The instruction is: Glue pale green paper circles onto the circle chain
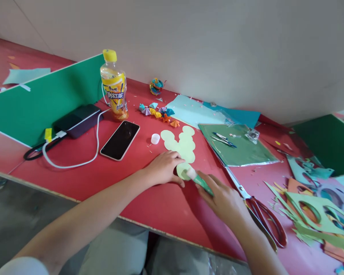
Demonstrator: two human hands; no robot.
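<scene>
My right hand (219,196) is closed around a green glue stick (204,184), its white end on a pale green paper circle (182,171). My left hand (165,168) grips that circle at its left edge; the fingertips are partly hidden. Just beyond lie several more pale green paper circles (186,143), overlapping in a cluster on the red table. A small white cap (155,138) sits to their left. To the right of my right hand is a large pair of scissors (263,217) with dark red handles.
At the left stand a tea bottle (114,89), a phone (120,140) and a black device (78,118) with a white cable, beside a green divider (46,99). Small folded papers (160,112) lie behind. A green folder (237,145) and paper scraps (318,210) are at the right.
</scene>
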